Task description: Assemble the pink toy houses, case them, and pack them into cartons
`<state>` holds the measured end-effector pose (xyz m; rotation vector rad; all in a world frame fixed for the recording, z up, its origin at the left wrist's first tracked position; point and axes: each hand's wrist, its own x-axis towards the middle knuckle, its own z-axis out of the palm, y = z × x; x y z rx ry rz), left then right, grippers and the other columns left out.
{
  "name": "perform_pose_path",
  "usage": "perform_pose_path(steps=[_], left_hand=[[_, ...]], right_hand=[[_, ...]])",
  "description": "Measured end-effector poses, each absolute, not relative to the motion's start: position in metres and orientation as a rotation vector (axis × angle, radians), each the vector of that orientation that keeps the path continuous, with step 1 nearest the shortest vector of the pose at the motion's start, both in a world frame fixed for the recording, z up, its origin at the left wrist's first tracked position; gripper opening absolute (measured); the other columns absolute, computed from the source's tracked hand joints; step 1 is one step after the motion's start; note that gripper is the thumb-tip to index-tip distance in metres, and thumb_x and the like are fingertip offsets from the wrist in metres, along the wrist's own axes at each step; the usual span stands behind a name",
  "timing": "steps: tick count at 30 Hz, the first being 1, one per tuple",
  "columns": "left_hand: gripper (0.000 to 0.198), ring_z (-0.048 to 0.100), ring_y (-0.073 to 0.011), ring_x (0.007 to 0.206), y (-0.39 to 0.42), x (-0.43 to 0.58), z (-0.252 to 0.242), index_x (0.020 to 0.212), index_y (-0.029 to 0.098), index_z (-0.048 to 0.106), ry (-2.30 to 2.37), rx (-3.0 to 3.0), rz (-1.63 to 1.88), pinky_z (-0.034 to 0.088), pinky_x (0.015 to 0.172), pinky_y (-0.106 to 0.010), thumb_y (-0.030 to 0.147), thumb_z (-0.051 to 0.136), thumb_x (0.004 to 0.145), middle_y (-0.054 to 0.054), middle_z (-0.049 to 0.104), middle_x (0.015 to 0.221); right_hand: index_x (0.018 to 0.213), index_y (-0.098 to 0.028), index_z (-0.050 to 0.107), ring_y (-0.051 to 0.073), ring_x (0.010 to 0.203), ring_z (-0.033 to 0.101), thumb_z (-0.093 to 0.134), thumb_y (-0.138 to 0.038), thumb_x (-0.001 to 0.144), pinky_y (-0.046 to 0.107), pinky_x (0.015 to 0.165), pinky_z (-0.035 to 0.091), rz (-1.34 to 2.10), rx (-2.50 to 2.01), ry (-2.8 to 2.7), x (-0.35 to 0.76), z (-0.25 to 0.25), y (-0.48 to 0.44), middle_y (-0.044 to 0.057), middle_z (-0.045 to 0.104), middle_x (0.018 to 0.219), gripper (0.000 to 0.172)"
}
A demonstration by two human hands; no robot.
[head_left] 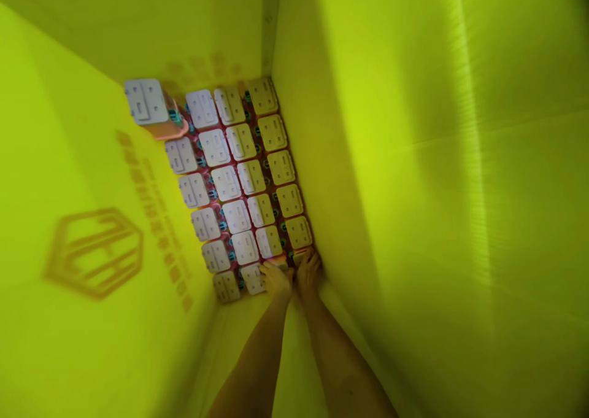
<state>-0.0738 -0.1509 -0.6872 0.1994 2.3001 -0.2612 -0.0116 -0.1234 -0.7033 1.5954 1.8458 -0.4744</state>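
Several plastic containers with white lids (226, 183) stand in rows at the bottom of a deep yellow bin (257, 344). Reddish bodies and teal parts show between them. My left hand (277, 278) reaches down to the near end of the rows, fingers spread over the edge of a lidded container (253, 279) and the spot beside it. Close by, my right hand (308, 270) lies with its fingers stretched over the nearest container of the right-hand row, against the bin wall. My hands hide most of the containers under them. Neither hand visibly lifts anything.
At the far left corner one container (147, 102) stands higher than the others, with its pinkish side showing. Tall yellow walls close in on all sides. A hexagonal logo (96, 252) and blurred lettering mark the left wall (59, 160). A vertical seam (269, 31) runs up the far corner.
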Motion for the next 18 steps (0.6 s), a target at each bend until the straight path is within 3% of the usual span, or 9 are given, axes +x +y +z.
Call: perform_pose_path(steps=[4,9,13,18], left_hand=[[0.063,0.054,-0.034,0.103,-0.162,-0.072,-0.673,0.112,0.004,0.043,2.294,0.185,-0.226,0.047,0.081,-0.04,0.038,0.066,0.064,-0.023,0.05,0.114],[0.069,0.052,-0.0328,0.109,-0.174,-0.08,-0.647,0.119,0.006,0.038,2.299,0.205,-0.137,0.045,0.084,-0.039,0.037,0.066,0.064,-0.022,0.049,0.117],[0.068,0.057,-0.0322,0.1,-0.174,-0.099,-0.618,0.115,0.01,0.041,2.324,0.133,-0.123,0.047,0.079,-0.039,0.043,0.068,0.063,-0.019,0.053,0.109],[0.067,0.057,-0.0396,0.1,-0.165,-0.146,-0.549,0.113,0.007,0.042,2.349,0.175,-0.153,0.048,0.076,-0.046,0.05,0.063,0.067,-0.026,0.054,0.108]], right_hand=[[0.135,-0.011,0.033,0.026,0.1,0.049,0.034,-0.011,0.082,0.036,0.079,0.042,-0.498,1.589,1.826,-0.01,-0.706,-0.12,0.02,0.047,0.119,0.053],[0.132,-0.011,0.038,0.028,0.099,0.048,0.053,-0.023,0.077,0.036,0.077,0.041,-0.519,1.609,1.799,-0.018,-0.684,-0.112,0.02,0.047,0.115,0.058],[0.133,-0.013,0.038,0.028,0.101,0.047,0.063,-0.028,0.071,0.035,0.081,0.039,-0.532,1.628,1.797,-0.027,-0.635,-0.103,0.019,0.046,0.117,0.068],[0.129,-0.014,0.043,0.029,0.106,0.047,0.058,-0.022,0.074,0.038,0.085,0.038,-0.567,1.719,1.728,-0.048,-0.534,-0.087,0.02,0.044,0.126,0.058]])
